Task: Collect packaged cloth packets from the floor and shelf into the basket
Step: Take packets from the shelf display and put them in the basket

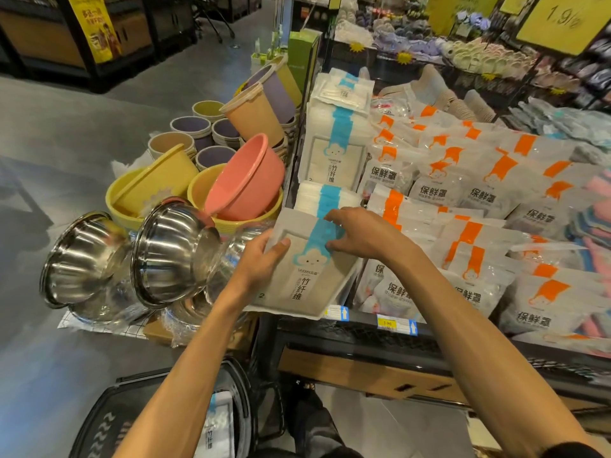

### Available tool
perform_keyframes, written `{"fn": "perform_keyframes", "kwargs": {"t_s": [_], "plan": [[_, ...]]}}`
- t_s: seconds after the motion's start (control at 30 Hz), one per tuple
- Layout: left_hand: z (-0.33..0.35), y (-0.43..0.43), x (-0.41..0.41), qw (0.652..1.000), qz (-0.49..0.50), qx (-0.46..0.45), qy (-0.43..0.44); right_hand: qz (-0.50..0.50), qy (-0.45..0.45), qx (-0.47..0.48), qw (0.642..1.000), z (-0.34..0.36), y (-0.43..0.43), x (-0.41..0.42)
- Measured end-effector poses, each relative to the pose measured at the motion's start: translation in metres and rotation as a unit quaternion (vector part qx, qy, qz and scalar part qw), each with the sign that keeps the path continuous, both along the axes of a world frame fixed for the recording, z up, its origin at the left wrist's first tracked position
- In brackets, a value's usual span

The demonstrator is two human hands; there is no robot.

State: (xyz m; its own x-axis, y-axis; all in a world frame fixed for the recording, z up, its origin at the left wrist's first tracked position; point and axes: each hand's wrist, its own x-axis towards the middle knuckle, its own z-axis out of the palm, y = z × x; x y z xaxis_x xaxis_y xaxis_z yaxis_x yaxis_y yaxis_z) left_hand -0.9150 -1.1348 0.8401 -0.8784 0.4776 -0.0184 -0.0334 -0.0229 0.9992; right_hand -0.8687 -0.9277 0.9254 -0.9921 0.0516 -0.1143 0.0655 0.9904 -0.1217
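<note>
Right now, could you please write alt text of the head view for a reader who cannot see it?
A person's left hand and right hand hold a blue-striped cloth packet at the front of a shop shelf. Below, a black basket holds a second packet; steel bowls sit left, orange-striped packets right.

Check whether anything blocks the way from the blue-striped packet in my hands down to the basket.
Nothing visible does. The left hand and right hand hold the blue-striped packet past the shelf edge; the basket sits open below, a collected packet inside. Only your left forearm crosses above it.
</note>
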Motion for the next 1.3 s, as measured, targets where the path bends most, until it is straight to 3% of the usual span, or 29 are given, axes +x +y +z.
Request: {"fn": "perform_keyframes", "kwargs": {"t_s": [0.17,0.5,0.57,0.67,0.77,0.87,1.0,1.3], "plan": [[0.006,0.018,-0.005,0.999,-0.013,0.027,0.016,-0.008,-0.012,-0.05,0.999,0.012,0.011,-0.004],[-0.002,0.052,-0.024,0.998,-0.034,0.05,-0.011,-0.069,-0.054,-0.059,0.994,0.023,0.043,-0.023],[-0.016,0.053,-0.034,0.999,-0.02,0.009,0.024,-0.085,-0.045,-0.042,0.994,0.023,0.049,-0.031],[-0.048,0.05,-0.052,0.988,0.004,-0.126,0.093,-0.099,-0.033,-0.028,0.994,0.014,0.056,-0.041],[-0.09,0.044,-0.06,0.95,0.01,-0.281,0.137,-0.111,-0.04,-0.012,0.993,-0.007,0.057,-0.05],[-0.129,0.038,-0.056,0.911,-0.008,-0.377,0.164,-0.128,-0.052,-0.017,0.99,-0.033,0.058,-0.058],[-0.167,0.031,-0.037,0.901,-0.052,-0.42,0.096,-0.119,-0.078,-0.023,0.99,-0.063,0.057,-0.068],[-0.176,0.024,-0.02,0.902,-0.043,-0.416,0.108,-0.125,-0.094,-0.012,0.988,-0.122,0.047,-0.07]]}}
